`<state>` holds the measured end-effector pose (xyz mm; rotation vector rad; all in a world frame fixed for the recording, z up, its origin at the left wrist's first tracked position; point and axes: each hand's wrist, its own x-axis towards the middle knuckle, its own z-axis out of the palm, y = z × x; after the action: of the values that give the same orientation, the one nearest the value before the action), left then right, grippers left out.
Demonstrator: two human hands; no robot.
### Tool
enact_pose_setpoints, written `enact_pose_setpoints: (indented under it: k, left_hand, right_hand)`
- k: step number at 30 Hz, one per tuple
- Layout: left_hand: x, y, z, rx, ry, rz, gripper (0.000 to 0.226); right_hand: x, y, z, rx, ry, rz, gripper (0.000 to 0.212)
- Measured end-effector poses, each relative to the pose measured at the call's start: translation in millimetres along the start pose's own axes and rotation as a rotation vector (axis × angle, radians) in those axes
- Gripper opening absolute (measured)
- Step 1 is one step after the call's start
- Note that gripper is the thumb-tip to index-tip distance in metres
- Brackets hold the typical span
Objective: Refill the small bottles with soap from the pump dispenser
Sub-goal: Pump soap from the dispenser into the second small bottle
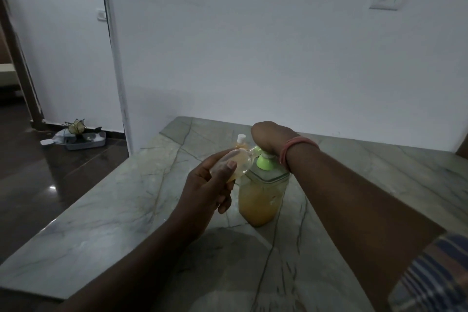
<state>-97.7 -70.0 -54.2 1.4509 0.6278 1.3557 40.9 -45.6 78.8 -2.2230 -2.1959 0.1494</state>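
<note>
We are partway through the refill, as far as we can judge: the small bottle (234, 163) in our left hand (210, 195) looks only thinly coated with orange soap, so it has much yet to take, while a second small bottle (241, 142) with a white cap stands just beyond our hands, already holding orange soap and probably finished. Our left hand grips the uncapped bottle, thumb across its side and fingers curled beneath, tilting it so its mouth sits at the green nozzle of the pump dispenser (262, 195). Our right hand (269, 138) bears down on the pump head from above; its fingers are hidden behind the wrist, so we cannot tell how they lie. The dispenser stands on the marble bench (126, 210) directly beneath our right hand and just right of our left, about half full of soap, with plenty left to pump
</note>
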Motion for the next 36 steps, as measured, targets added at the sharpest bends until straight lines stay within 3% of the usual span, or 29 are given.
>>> enact_pose_setpoints:
  k: [2,9,16,22,25,29,32,36]
  left_hand:
    - [-0.7,0.5,0.6,0.007,-0.005,-0.003,0.041]
    - [1.8,-1.8,-1.4,-0.015,-0.002,0.006,0.039]
    - [0.7,-0.6,-0.4,-0.006,-0.017,0.014,0.041]
    - [-0.3,-2.7,-1.0,0.019,-0.017,0.013,0.036]
    - [-0.8,-0.6,0.4,0.008,-0.016,0.005,0.037]
    - [2.3,-2.2,-0.9,-0.13,-0.043,-0.038,0.04]
    - [1.5,-4.9,-2.6,-0.265,-0.056,-0.086,0.049]
    - [0.9,-5.4,-2.2,-0.275,-0.065,-0.083,0.051]
  right_hand:
    - [-1.2,0.3,-5.0,-0.003,-0.007,-0.027,0.024]
    - [1.1,0.9,-0.1,0.086,0.041,0.016,0.043]
    - [0.2,3.2,-4.6,0.085,0.052,-0.014,0.028]
    - [3.6,1.0,3.1,0.076,0.042,0.007,0.035]
    - [4.5,3.0,-1.2,0.08,0.053,-0.031,0.023]
    - [4.4,2.9,2.3,0.133,0.105,0.012,0.019]
    - [6.0,2.8,4.9,0.095,0.068,0.017,0.033]
    - [6.5,5.2,-1.8,0.104,0.044,-0.029,0.026]
